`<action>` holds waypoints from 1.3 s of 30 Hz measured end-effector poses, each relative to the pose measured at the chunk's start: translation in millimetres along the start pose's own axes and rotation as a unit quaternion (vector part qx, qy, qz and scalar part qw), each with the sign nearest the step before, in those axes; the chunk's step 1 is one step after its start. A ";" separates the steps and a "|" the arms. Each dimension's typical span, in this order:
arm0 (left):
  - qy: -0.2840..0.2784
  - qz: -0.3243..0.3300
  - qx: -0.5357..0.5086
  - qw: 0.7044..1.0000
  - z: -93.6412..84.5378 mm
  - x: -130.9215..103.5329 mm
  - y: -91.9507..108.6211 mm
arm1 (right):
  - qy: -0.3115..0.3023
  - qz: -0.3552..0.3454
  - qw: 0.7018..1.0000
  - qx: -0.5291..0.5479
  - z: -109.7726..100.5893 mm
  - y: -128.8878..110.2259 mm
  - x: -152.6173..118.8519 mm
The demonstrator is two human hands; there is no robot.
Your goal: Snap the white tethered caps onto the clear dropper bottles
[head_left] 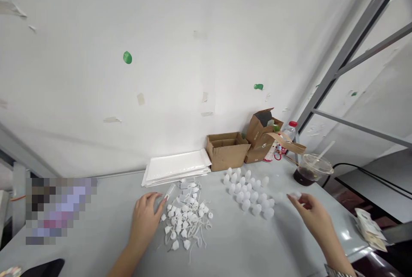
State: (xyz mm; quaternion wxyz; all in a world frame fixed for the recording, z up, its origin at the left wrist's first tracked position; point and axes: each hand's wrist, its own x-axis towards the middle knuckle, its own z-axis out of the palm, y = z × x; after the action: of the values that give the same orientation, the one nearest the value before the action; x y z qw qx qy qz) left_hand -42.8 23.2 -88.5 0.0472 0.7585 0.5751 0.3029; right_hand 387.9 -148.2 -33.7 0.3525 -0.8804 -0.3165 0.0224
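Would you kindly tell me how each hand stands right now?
Left hand: fingertips closed on a clear tube.
Right hand: fingertips closed on a whitish piece.

Small workshop-like bench spot — parts piled on a grey table [112, 208], metal framing [334, 73].

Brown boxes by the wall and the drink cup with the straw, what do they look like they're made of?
The brown boxes look like matte cardboard: plain tan sides with folded edges and loose flaps.
The drink cup looks like clear, glossy plastic: the dark drink shows through and its surface catches highlights, though the exact type can't be told.
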 end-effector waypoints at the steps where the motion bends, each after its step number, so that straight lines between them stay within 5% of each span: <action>1: -0.002 0.003 0.004 1.000 1.0 -0.1 -0.8 | -0.034 0.006 0.999 -0.019 0.8 5.1 -0.7; 9: -0.005 0.023 0.030 0.999 7.7 -2.7 -4.5 | -0.161 -0.020 0.976 -0.148 20.0 17.5 -18.1; 15: 0.004 0.024 -0.001 1.000 7.3 -3.1 -1.1 | -0.076 -0.066 0.973 -0.208 0.3 28.5 -20.2; 18: 0.000 0.000 -0.024 1.000 4.3 -2.5 4.1 | -0.022 -0.098 0.979 -0.175 -7.8 -5.1 -23.6; 20: 0.000 -0.013 -0.030 0.999 0.6 -1.7 7.5 | -0.043 -0.118 0.987 -0.100 -2.7 -43.1 -29.6; 23: -0.002 -0.020 -0.047 0.999 -7.3 -1.1 13.6 | -0.151 -0.175 0.971 0.053 24.1 -104.0 -45.7; 27: -0.018 0.039 -0.123 0.992 -15.1 -5.5 27.5 | -0.370 -0.232 0.871 0.227 79.6 -159.9 -77.4; 30: -0.017 0.123 -0.170 0.977 -14.6 -12.6 38.6 | -0.440 -0.234 0.808 0.315 115.2 -175.6 -101.3; 34: 0.000 0.181 -0.183 0.966 -10.1 -19.2 45.3 | -0.426 -0.219 0.810 0.337 138.0 -172.7 -118.8; 39: -0.028 0.163 -0.179 0.970 -10.2 -18.9 45.3 | -0.452 -0.108 0.797 0.387 142.7 -164.4 -117.6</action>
State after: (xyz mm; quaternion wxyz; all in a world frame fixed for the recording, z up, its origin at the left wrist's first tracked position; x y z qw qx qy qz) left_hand -12.8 -11.8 -68.9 0.1484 0.8296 0.3784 0.3829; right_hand 167.4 -38.4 -58.0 0.4810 -0.5207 -0.4975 0.5000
